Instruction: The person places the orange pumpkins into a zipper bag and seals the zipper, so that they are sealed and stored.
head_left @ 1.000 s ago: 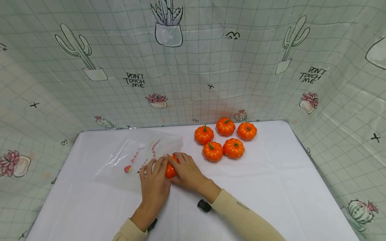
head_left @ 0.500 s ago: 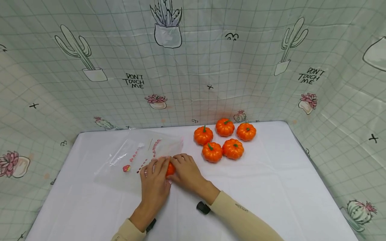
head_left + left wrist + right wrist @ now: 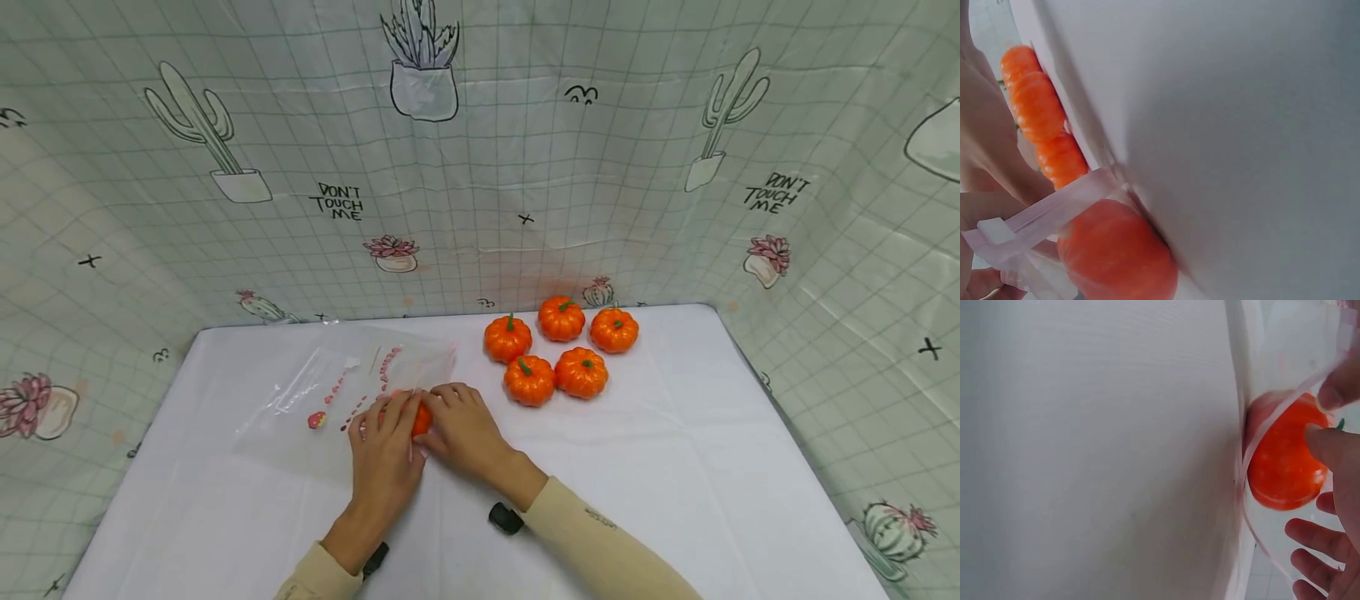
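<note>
So, biggest first: a pale gridded backdrop (image 3: pixel 480 167) with cactus drawings and "DON'T TOUCH ME" lettering wraps round a white-covered table (image 3: pixel 637 492). Clear plastic bag (image 3: pixel 273 421) lies flat on the left half of it. Two beige sleeves reach in from the front, the right sleeve (image 3: pixel 611 546) showing more.

Left hand (image 3: pixel 386 458) has its fingers bent over the bag's mouth and is pinching the edge. Right hand (image 3: pixel 468 433) has its thumb against the held pumpkin (image 3: pixel 422 420), a few other fingers hanging spread beside it; can't tell if it's really gripping, since the far side is hidden. That pumpkin sits between the two hands, partly under the film at the opening.

Five more orange pumpkins (image 3: pixel 582 372) are bunched behind and right of the hands. Smaller stuff: a pinkish strip (image 3: pixel 1060 209) along the bag's mouth, a strawberry print (image 3: pixel 317 420) and, tiniest, a white tab (image 3: pixel 996 230) on the strip.
</note>
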`<state>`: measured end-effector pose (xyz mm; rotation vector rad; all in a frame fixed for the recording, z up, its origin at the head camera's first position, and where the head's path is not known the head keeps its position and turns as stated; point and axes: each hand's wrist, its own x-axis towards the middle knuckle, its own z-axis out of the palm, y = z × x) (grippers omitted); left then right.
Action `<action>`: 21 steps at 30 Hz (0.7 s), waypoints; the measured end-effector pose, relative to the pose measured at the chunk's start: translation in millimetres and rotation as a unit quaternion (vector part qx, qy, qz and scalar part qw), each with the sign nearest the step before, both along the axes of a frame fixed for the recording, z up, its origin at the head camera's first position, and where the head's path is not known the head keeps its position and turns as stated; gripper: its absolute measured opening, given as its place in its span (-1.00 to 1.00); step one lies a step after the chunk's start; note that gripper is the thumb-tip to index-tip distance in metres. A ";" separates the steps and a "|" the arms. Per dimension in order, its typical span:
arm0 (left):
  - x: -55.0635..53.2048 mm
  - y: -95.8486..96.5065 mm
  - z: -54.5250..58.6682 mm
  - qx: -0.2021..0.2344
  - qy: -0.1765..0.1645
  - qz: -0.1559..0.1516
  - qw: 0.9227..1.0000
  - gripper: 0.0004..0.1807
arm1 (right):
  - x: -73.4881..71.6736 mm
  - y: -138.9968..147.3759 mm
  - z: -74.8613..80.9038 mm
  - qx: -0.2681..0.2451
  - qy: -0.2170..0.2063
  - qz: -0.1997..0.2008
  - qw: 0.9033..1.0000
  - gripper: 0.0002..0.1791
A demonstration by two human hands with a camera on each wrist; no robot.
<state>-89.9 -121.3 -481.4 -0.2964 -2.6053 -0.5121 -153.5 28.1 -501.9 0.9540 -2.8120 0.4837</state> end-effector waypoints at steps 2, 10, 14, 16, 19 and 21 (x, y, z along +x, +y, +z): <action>-0.2 -0.2 0.1 0.016 -0.013 -0.003 1.000 -0.16 | 0.9 4.2 1.5 -0.008 -0.003 -0.002 1.000 -0.27; 0.5 -3.6 4.7 0.059 -0.061 -0.016 0.996 -0.09 | 5.9 30.8 4.8 -0.038 -0.002 -0.018 0.999 -0.29; 1.1 -5.1 6.8 0.059 -0.081 -0.020 0.995 -0.10 | 8.6 43.6 5.9 -0.051 -0.002 -0.025 0.998 -0.30; 1.5 -5.6 7.6 0.055 -0.084 -0.021 0.995 -0.12 | 9.7 48.7 6.6 -0.056 -0.005 -0.026 0.998 -0.30; 2.3 -6.1 8.0 0.048 -0.084 -0.019 0.995 -0.15 | 11.4 55.2 8.0 -0.065 -0.010 -0.028 0.997 -0.31; 3.2 -6.2 7.9 0.045 -0.083 -0.017 0.995 -0.17 | 12.5 59.1 9.5 -0.068 -0.013 -0.030 0.997 -0.31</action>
